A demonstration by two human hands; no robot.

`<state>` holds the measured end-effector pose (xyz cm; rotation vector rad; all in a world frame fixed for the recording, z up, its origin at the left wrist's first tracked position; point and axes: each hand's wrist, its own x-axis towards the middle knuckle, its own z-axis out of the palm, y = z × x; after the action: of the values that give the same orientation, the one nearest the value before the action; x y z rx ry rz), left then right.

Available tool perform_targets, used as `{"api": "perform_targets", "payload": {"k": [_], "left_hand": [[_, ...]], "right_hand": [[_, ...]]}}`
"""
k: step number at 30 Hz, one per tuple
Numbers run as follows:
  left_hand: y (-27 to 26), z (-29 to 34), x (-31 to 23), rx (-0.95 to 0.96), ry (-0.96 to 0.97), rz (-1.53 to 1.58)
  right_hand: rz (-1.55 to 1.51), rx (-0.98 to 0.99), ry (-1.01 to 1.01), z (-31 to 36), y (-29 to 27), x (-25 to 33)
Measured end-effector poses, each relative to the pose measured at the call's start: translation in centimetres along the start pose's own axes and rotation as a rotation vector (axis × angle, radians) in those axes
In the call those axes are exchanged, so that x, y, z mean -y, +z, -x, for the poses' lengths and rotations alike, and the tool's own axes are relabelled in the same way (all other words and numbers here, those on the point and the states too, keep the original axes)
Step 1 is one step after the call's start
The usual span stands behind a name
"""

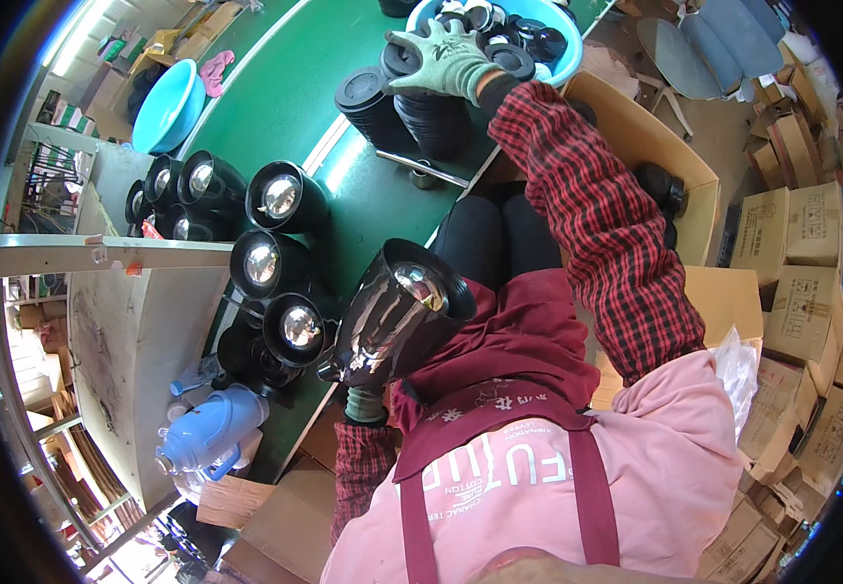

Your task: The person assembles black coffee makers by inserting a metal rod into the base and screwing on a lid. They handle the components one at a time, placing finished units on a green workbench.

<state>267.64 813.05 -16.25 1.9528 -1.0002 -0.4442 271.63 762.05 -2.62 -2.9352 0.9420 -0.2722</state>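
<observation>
Black plastic flask body with a silvered glass liner (397, 316) is held near the lap, mouth up, left hand (368, 375) wrapped round its base. Far off, a light blue round basin (567, 60) holds black round caps (523, 39); the gloved right hand (441, 60), fingers spread, rests on them.

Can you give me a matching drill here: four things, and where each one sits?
Things:
1. black funnel-shaped body
2. stack of black lids
3. blue kettle
4. light blue basin

Places:
A. far left of the green table
B. under the right hand
C. held by the left hand, near the lap
D. lower left, beside the table edge

Pairs: 1-C, 2-B, 3-D, 4-A
</observation>
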Motion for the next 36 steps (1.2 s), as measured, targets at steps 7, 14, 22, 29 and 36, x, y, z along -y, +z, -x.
{"api": "perform_targets", "payload": {"k": [7,14,22,29,36], "left_hand": [[1.1,0.1,0.4,-0.035,0.002,-0.02],[1.2,-1.9,0.9,0.015,0.112,-0.094],[-0.7,-1.8,2.2,0.173,0.221,-0.156],[-1.3,-1.6,5.4,0.345,0.366,-0.305],[-4.1,-7.4,-8.6,0.019,-0.064,0.415]], "right_hand": [[-0.321,-0.207,-0.026,2.1,-1.6,-1.3],[-1.916,-0.11,-0.096,18.2,-0.7,1.5],[-1.325,-0.011,-0.282,29.1,0.4,6.2],[-1.388,-0.085,-0.272,31.2,-0.6,6.5],[-2.063,0.395,0.236,32.1,-2.1,6.0]]}}
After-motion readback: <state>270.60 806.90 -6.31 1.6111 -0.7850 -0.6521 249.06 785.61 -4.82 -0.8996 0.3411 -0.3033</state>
